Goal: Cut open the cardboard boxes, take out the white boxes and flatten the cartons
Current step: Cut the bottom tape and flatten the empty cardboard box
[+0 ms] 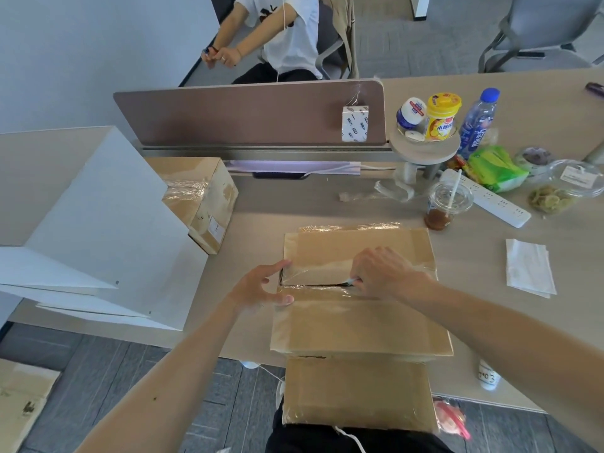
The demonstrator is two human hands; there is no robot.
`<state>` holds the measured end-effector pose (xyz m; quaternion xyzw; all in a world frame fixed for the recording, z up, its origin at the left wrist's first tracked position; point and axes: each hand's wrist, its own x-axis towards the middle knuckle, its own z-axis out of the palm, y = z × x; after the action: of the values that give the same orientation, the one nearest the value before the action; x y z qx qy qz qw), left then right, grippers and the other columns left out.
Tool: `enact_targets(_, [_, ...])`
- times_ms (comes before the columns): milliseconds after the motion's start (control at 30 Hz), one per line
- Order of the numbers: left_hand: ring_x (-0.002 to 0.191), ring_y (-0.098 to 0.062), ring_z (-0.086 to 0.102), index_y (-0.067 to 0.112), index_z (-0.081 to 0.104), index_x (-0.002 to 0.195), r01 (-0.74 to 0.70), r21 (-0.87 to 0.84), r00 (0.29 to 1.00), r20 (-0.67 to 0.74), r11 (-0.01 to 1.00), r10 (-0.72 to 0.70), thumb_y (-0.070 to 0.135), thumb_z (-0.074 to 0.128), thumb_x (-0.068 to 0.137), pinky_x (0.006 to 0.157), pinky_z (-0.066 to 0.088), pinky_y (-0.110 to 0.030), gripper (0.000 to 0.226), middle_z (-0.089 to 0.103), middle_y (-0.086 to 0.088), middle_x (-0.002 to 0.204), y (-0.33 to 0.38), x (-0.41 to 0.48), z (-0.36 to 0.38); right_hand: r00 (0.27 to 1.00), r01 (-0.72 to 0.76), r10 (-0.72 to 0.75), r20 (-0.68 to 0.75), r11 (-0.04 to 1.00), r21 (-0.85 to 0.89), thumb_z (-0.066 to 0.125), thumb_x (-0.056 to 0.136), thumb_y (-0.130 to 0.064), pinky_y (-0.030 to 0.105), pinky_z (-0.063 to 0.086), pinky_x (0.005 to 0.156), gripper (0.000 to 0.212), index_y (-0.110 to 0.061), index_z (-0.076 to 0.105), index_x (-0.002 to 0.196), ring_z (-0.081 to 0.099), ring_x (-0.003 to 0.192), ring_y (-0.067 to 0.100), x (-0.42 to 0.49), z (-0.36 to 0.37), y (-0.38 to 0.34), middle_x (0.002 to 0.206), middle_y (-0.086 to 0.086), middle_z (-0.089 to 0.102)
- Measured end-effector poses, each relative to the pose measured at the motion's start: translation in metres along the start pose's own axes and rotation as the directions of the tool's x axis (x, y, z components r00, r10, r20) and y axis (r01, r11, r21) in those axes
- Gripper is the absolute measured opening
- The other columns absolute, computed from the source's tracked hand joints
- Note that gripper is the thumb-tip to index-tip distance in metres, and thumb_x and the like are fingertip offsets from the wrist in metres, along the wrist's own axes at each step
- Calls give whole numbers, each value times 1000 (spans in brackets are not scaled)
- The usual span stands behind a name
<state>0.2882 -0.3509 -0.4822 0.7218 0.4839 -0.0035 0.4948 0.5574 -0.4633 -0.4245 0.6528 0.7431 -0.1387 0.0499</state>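
blade (349,282) mostly hidden under right hand (382,273).

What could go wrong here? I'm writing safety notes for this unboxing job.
The left hand braces the taped brown cardboard box right at the end of the cut seam, in line with the small blade in the right hand; a slip could nick its fingers. The box also overhangs the beige desk's edge, so downward pressure might tip it.

A carton (359,289) lies on the table (490,322); a second carton (199,194) sits behind-left, beside stacked boxes (98,230); a cup (444,204) stands behind-right.
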Motion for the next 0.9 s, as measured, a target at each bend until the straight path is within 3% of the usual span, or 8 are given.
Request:
enact_targets(133, [140, -15, 34, 67, 44, 124, -24, 124, 999, -21, 992, 27, 58, 87, 53, 106, 32, -28, 83, 34, 8, 149, 4, 0, -2, 999, -34, 34, 14, 999, -9, 51, 88, -23, 32, 46, 72, 41, -23, 26, 56, 47, 71, 25, -12, -1, 12, 92, 5, 65])
enact_targets(233, [150, -14, 18, 57, 49, 130, -19, 369, 991, -114, 929, 66, 59, 83, 56, 120, 20, -45, 82, 13, 9, 162, 21, 2, 3, 999, -45, 46, 13, 999, -18, 51, 89, -25, 31, 41, 70, 41, -21, 28, 56, 47, 72, 27, -13, 0, 11, 97, 7, 67])
enact_targets(333, [153, -10, -3, 50, 42, 140, -128, 500, 973, -103, 857, 206, 80, 63, 56, 121, -3, -54, 92, 1, 10, 165, 50, 4, 31, 998, -60, 60, 13, 997, -38, 51, 91, -28, 32, 40, 72, 35, -19, 39, 59, 53, 76, 32, -13, -1, 10, 98, 7, 67])
enact_targets(400, [152, -8, -14, 48, 30, 150, -155, 512, 977, -46, 845, 208, 89, 56, 59, 120, -9, -55, 103, -5, 12, 167, 64, 10, 57, 998, -63, 63, 5, 997, -51, 50, 92, -25, 32, 38, 71, 26, -20, 49, 67, 55, 79, 33, -12, 0, 11, 104, 8, 68])
enact_targets(500, [152, -14, -20, 47, 7, 155, -100, 617, 988, -34, 781, 153, 92, 50, 68, 120, -13, -55, 107, -18, 16, 165, 70, 17, 85, 998, -62, 62, -5, 997, -43, 49, 94, -24, 32, 35, 70, 39, -22, 33, 59, 44, 74, 28, -15, 0, 9, 104, 9, 68])
enact_targets(567, [152, -15, -20, 49, 1, 155, -78, 667, 983, -73, 741, 170, 97, 41, 65, 121, -12, -54, 110, -20, 19, 164, 70, 18, 91, 997, -70, 70, -16, 997, -20, 50, 94, -26, 33, 38, 72, 39, -22, 33, 59, 46, 75, 29, -19, -2, 9, 103, 10, 67])
enact_targets(667, [152, -14, -20, 49, -3, 155, -79, 699, 976, -89, 710, 197, 103, 28, 60, 121, -12, -53, 114, -21, 19, 163, 66, 19, 92, 996, -92, 92, -21, 996, 0, 51, 91, -27, 34, 41, 74, 26, -20, 50, 66, 58, 82, 32, -25, -2, 13, 101, 9, 67])
enact_targets(900, [152, -15, -23, 49, -7, 155, -88, 742, 976, -69, 665, 206, 105, 22, 59, 121, -11, -54, 115, -24, 18, 163, 65, 21, 84, 989, -141, 143, -36, 989, 52, 56, 89, -29, 30, 33, 68, 44, -21, 29, 55, 52, 77, 31, -44, 2, 35, 101, 7, 68])
